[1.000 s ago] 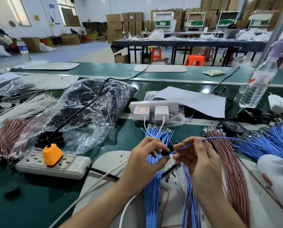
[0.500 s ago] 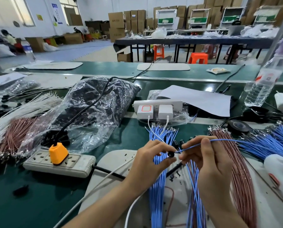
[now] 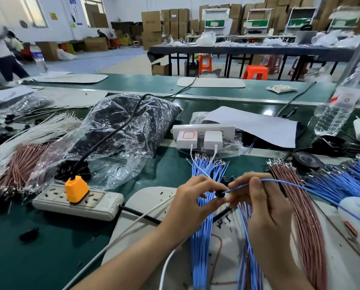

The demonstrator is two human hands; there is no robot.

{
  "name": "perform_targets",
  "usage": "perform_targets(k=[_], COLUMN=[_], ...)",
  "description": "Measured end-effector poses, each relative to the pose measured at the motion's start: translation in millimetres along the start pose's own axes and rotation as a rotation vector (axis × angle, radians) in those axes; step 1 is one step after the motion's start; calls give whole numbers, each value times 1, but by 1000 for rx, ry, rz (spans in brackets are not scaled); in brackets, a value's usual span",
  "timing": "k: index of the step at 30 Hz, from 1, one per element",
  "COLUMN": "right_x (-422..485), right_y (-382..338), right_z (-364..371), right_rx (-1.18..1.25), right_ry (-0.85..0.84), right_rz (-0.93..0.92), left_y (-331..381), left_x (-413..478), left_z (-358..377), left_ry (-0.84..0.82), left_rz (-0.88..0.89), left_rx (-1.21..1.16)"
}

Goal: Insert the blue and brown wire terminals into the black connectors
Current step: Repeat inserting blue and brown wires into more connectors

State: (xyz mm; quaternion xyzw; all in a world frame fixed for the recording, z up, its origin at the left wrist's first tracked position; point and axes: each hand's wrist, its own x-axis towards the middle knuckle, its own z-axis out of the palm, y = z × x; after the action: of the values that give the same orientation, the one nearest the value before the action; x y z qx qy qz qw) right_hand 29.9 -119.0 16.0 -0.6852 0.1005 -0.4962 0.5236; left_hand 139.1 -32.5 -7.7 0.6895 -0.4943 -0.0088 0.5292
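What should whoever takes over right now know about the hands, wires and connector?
Left hand pinches a black connector.
Right hand pinches one blue wire, its tip at the connector's opening. Whether it is seated cannot be told.
Blue wire bundle lies under the hands, and the brown wire bundle lies to their right.
Done: blue wire lined up.
Left: push it home, then add a brown wire.

A factory assembly hall: long green counter [image 3: 133, 237] strewn with bundles of blue wires [image 3: 202, 237] and brown wires [image 3: 300, 206], stacked cardboard boxes [image 3: 164, 28] along the back wall, orange stools [image 3: 255, 72].
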Motion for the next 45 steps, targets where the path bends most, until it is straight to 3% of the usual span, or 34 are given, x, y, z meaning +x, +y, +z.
perform_targets(k=[14,21,26,35,45], right_x=[2,5,9,11,11], right_y=[9,16,19,21,21], right_z=[0,0,-3,-5,-6], right_rx=[-258,-129,100,229,187], right_ry=[-99,-135,-84,-39,-67], right_rz=[-71,258,499,638,670], left_y=[-1,1,3,4,3], left_x=[1,1,-1,-2,-4], left_z=[2,3,3,2,4], left_ry=[42,160,136,133,194], left_rz=[67,-12,79,161,140], left_rx=[36,-42,-7,31,23])
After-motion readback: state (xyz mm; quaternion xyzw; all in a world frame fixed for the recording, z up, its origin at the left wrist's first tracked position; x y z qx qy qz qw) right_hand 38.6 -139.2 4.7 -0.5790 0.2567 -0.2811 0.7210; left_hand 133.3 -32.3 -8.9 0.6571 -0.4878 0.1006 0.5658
